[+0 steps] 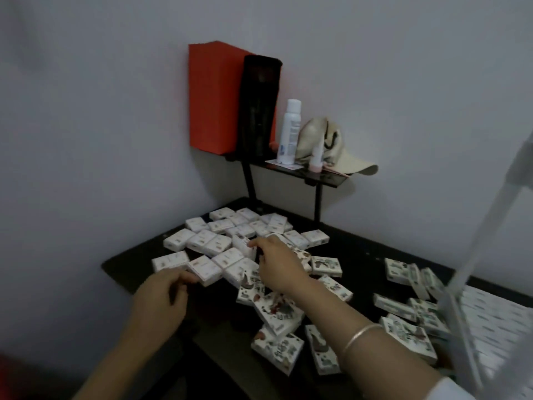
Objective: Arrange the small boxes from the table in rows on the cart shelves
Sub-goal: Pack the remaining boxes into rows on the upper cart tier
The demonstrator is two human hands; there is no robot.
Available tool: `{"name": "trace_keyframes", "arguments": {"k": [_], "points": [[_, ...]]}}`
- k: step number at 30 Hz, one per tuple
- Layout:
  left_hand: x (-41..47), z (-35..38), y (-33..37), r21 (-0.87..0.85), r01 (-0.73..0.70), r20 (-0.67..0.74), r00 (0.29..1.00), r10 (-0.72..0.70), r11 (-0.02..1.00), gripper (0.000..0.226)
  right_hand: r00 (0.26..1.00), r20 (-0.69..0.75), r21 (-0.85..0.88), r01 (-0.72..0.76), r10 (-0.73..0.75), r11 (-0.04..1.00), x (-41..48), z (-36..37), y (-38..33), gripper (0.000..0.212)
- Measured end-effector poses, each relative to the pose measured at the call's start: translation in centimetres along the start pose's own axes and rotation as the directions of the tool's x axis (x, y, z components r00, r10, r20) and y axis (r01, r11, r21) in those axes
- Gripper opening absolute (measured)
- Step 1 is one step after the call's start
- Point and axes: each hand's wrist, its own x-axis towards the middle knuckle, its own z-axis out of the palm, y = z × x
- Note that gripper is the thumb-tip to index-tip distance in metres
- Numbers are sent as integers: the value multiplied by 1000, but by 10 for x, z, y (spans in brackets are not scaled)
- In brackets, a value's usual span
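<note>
Dark table (360, 249), corner against pale walls. Boxes (219, 226), small and white, are scattered from the far-left corner down to the near edge. Those to the left lie plain face up, those to the right show printed faces, and some overlap.

Left hand (163, 295): near the left edge, fingers curled, tips meeting at the corner of the front box (205, 271). The frame is blurred, so I cannot tell whether it pinches the box or only touches it.

Right hand (278, 262): reaches over the middle of the pile, fingers bent round the raised box (242, 246), which is tipped up on edge. Bracelet (362, 336) on that wrist.

Cart (487, 223): white frame at the table's right edge. Rows (499, 316) of boxes already lie flat on its shelf.

At the far edge stands a black riser (302, 173). It carries a red carton (210, 99), a black cylinder (259, 108), a spray can (288, 131) and a cap (331, 148).
</note>
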Motion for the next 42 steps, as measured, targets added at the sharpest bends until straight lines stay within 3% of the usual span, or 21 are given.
{"name": "trace_keyframes", "arguments": {"k": [4, 8, 12, 17, 22, 25, 27, 30, 32, 37, 42], "points": [[17, 14, -12, 123, -5, -3, 1000, 6, 992, 26, 999, 37, -63, -26, 28, 998, 51, 20, 7, 50], [39, 27, -20, 397, -58, -7, 998, 67, 916, 42, 971, 232, -18, -45, 48, 999, 79, 36, 12, 51], [57, 40, -26, 602, -16, 103, 993, -58, 799, 69, 983, 156, 24, -105, 100, 994, 85, 37, 19, 52], [65, 47, -36, 605, -104, 200, 979, -24, 789, 64, 996, 58, 278, -87, 74, 957, 68, 17, 31, 70], [60, 44, -26, 424, -114, 126, 990, 67, 899, 63, 998, 21, 597, -61, 61, 800, 43, -15, 28, 53], [52, 43, -11, 128, -18, 103, 995, 4, 992, 57, 999, -15, 641, -29, 51, 767, 21, -35, 19, 40], [48, 36, 2, -113, 53, 86, 995, -43, 992, 54, 995, -80, 618, 4, 58, 786, 4, -50, 12, 30], [44, 21, 35, -464, 114, 127, 990, -61, 878, 58, 979, -190, 606, 64, 67, 793, -28, -78, -1, 20], [41, 9, 69, -588, 101, 161, 987, -7, 802, 59, 969, -243, 583, 116, 36, 804, -54, -103, -13, 16], [28, -13, 172, -658, -86, 173, 950, 261, 749, 48, 905, -422, 444, 256, -52, 859, -133, -181, -41, 20], [13, -25, 283, -798, -191, 129, 873, 471, 572, 46, 734, -669, 265, 380, -115, 886, -216, -262, -42, 16]]}}
